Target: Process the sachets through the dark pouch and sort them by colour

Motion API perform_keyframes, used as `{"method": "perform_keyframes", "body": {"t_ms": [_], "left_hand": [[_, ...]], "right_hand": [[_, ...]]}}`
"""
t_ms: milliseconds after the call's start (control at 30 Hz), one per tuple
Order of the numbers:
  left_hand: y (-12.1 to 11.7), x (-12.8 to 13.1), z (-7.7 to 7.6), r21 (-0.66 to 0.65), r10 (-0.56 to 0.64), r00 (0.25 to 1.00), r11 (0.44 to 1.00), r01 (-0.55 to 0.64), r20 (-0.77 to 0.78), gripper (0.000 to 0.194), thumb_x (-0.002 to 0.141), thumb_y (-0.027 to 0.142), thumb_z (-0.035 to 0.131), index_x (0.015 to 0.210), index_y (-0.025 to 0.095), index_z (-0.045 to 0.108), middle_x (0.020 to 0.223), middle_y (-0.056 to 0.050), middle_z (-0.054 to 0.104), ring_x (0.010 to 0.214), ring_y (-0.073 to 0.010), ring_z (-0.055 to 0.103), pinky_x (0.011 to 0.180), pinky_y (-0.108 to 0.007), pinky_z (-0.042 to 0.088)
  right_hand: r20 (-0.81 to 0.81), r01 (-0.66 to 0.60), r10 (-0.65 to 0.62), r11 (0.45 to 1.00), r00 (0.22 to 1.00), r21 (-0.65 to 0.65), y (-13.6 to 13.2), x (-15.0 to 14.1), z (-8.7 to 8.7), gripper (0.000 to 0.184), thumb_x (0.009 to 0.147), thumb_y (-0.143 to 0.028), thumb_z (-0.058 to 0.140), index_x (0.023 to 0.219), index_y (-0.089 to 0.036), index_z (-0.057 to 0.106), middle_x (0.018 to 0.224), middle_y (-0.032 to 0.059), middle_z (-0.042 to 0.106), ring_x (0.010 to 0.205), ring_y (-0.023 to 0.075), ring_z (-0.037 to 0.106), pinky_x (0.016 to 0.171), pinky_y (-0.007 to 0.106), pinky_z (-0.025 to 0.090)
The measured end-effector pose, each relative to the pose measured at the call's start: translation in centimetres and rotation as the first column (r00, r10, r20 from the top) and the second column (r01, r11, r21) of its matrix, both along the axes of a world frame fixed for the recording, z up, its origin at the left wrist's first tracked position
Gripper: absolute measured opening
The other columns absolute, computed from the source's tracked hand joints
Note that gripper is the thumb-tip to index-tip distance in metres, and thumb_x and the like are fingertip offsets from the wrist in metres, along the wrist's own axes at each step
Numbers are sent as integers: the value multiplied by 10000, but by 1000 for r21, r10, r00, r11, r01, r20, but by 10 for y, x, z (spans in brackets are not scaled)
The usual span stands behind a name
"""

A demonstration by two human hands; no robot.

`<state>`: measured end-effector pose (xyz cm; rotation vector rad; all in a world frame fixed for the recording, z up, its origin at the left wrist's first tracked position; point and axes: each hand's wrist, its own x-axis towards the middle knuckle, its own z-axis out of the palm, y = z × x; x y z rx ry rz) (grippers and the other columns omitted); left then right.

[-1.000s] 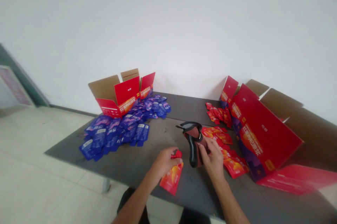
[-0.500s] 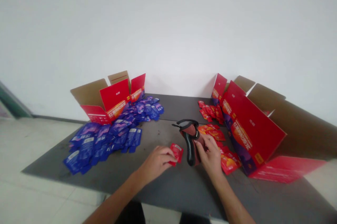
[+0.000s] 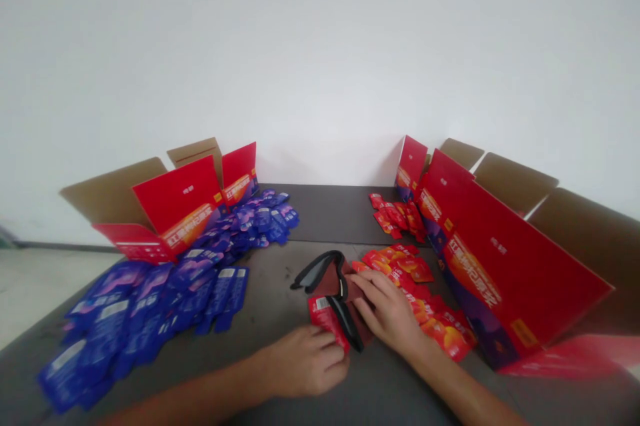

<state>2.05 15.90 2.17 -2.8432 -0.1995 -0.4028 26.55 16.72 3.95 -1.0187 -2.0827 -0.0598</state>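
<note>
Left hand (image 3: 303, 361): fingers curling together at the lower edge of a red foil sachet (image 3: 325, 319), grip unclear | right hand (image 3: 387, 313): fingers lying close together across a soft, black-rimmed maroon fabric pouch (image 3: 333, 283), beside the sachet | glossy orange-red sachets (image 3: 420, 299) spreading right | blue sachets (image 3: 140, 326) heaping left | red cardboard cartons (image 3: 515, 266) standing open beyond | dark tabletop (image 3: 330, 213) extending behind

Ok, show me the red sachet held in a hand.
That's the red sachet gripped in the left hand; the other red sachets lie loose in piles near the carton on the right.
</note>
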Motion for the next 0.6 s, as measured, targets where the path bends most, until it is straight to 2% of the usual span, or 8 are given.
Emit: {"method": "perform_keyframes", "body": {"t_ms": [133, 267, 333, 433, 533, 600], "left_hand": [[-4, 8, -14, -71, 16, 997, 997, -11, 69, 165, 992, 233, 602, 1142, 187, 653, 889, -13, 680, 839, -170, 616, 688, -313, 472], [-10, 5, -7, -124, -2, 1000, 992, 2, -3, 210, 992, 274, 609, 1179, 184, 639, 978, -32, 686, 892, -178, 623, 679, -302, 491], [-16, 2, -2, -141, 28, 998, 989, -37, -61, 210, 998, 302, 597, 1164, 183, 640, 1059, -38, 689, 933, -189, 632, 682, -297, 509], [-31, -5, -4, -59, 106, 990, 992, -112, -90, 229, 1008, 282, 559, 1180, 164, 650, 1151, -56, 704, 1013, -214, 654, 765, -308, 538], [-49, -11, -18, 80, 186, 983, 980, -184, -11, 249, 1004, 239, 552, 1204, 140, 662, 1170, -71, 732, 1098, -225, 664, 844, -297, 522], [-58, -15, -27, 120, 235, 971, 963, -240, 52, 269, 1009, 255, 550, 1216, 129, 668, 1193, -76, 738, 1133, -213, 661, 872, -283, 502]], "right_hand": [[64, 8, -6, 999, 998, -39, -6, 13, -7, 425, 989, -210, 536, 1410, -270, 546, 1223, 103, 674, 1103, 251, 657, 924, 415, 593], [107, 10, -3, 998, 994, -68, -10, 17, -2, 428, 991, -201, 536, 1418, -235, 533, 1209, 110, 668, 1089, 241, 653, 914, 405, 592], [131, 8, 2, 997, 991, -74, -11, 17, 1, 409, 992, -193, 537, 1401, -204, 543, 1206, 113, 664, 1089, 232, 645, 923, 400, 587], [160, 19, -5, 996, 987, -87, -13, 17, 3, 390, 993, -202, 543, 1382, -178, 556, 1202, 112, 660, 1097, 226, 635, 933, 386, 579], [186, 39, -19, 994, 982, -101, -15, 17, 6, 390, 990, -211, 549, 1378, -176, 561, 1202, 108, 661, 1096, 224, 636, 927, 372, 578], [202, 41, -17, 993, 979, -113, -16, 16, 8, 380, 985, -212, 559, 1364, -181, 571, 1200, 105, 664, 1087, 223, 639, 924, 368, 577]]}}
